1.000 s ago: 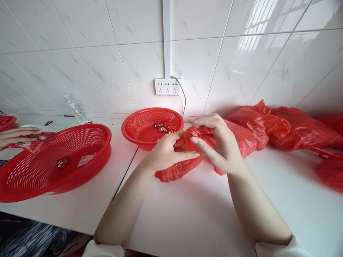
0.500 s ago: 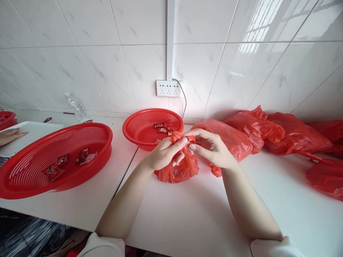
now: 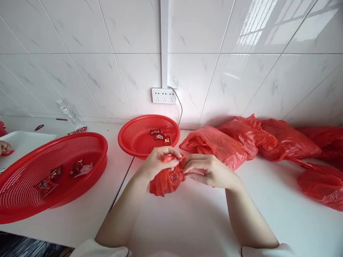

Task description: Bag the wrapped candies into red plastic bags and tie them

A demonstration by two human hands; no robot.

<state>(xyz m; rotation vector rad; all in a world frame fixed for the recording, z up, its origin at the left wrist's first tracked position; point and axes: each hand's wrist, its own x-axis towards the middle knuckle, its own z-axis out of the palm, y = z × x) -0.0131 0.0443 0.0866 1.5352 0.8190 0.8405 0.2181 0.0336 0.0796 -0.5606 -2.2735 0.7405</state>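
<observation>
A small red plastic bag (image 3: 165, 182) rests on the white table in front of me, its gathered top between my two hands. My left hand (image 3: 158, 162) is closed on the bag's neck from the left, thumb and fingers pinching the crumpled plastic. From the right, my right hand (image 3: 205, 169) pinches the same bag near its top, fingers bent together. Dark wrapped shapes show faintly through the thin plastic. Just behind my left hand stands a round red basket (image 3: 131, 144) with several wrapped sweets (image 3: 158, 136) in it.
A larger red basket (image 3: 100, 150) with a few wrapped packets (image 3: 56, 172) stands on the left. Filled red bags (image 3: 214, 144) lie along the wall to the right. At far left, another person's hand (image 3: 4, 147) is over a white tray (image 3: 29, 137). A clear bottle (image 3: 70, 116) lies behind.
Both hands and the small bag sit slightly lower in view, and the view has tilted up. My fingers have shifted on the bag's neck. The other person's hand now has something red.
</observation>
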